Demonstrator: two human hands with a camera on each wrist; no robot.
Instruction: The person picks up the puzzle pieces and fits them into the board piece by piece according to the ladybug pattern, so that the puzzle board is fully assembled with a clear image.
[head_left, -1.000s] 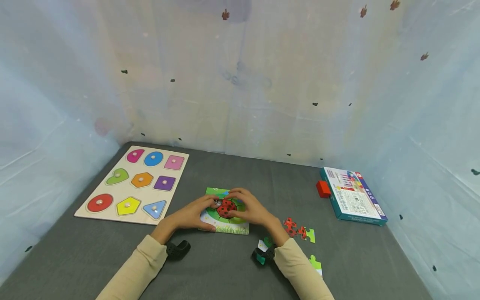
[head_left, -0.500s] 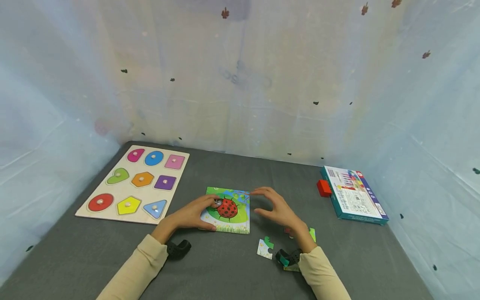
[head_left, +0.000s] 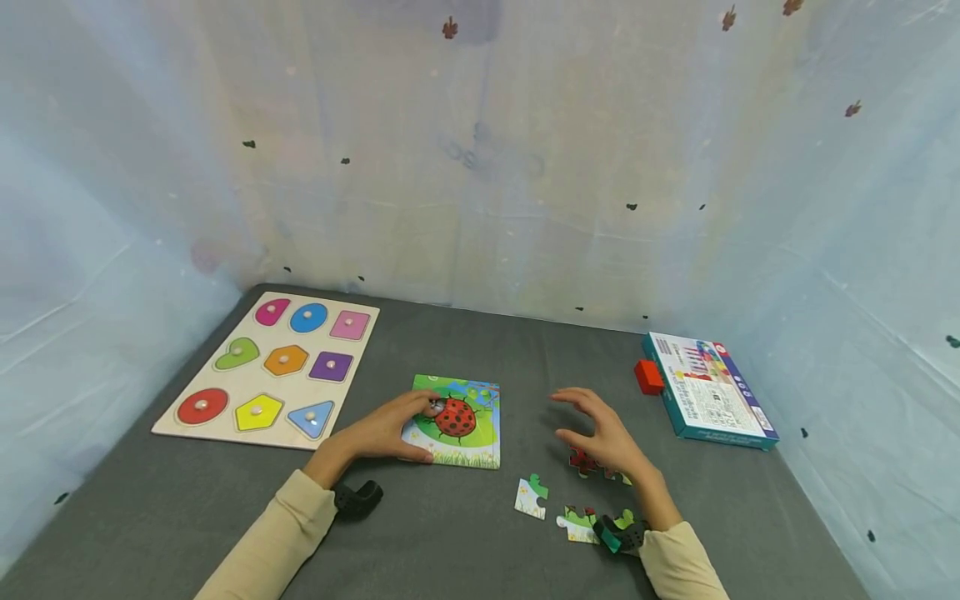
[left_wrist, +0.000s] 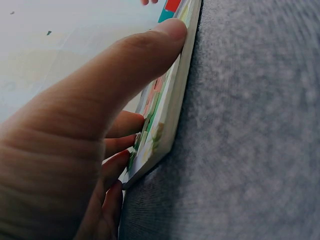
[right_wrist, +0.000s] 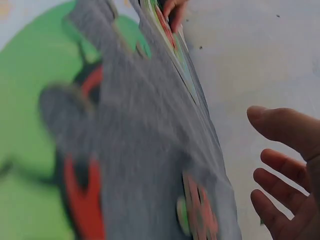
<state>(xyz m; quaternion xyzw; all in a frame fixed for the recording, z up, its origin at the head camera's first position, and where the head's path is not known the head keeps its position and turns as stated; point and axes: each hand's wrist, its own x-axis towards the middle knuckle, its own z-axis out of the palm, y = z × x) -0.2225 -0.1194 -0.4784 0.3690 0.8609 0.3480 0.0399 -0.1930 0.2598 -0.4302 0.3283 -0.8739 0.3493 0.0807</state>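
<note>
A square ladybug puzzle (head_left: pixel 480 433) lies flat on the grey table. My left hand (head_left: pixel 390 427) holds its left side, the thumb at the near edge and the fingers reaching over the picture. In the left wrist view the thumb (left_wrist: pixel 145 55) lies against the puzzle's edge (left_wrist: pixel 172 120). To the right, my right hand (head_left: pixel 603 433) hovers with fingers apart and nothing in them. Below it are red ladybug puzzle pieces (head_left: pixel 581 462), partly hidden by the hand. A white-and-green piece (head_left: pixel 529 498) and a grass-edged piece (head_left: pixel 579 528) lie nearer, the latter beside the wrist strap.
A wooden shape board (head_left: pixel 247 375) with knobbed coloured shapes lies at the left. A teal-sided box (head_left: pixel 708 387) lies at the right, with a red block (head_left: pixel 648 377) beside it. A pale sheet (head_left: pixel 480 167) with dark spots hangs behind the table.
My right hand has left the ladybug puzzle and moved right, over the loose pieces. The white-and-green and grass-edged pieces have come into view. The left hand has stayed on the puzzle.
</note>
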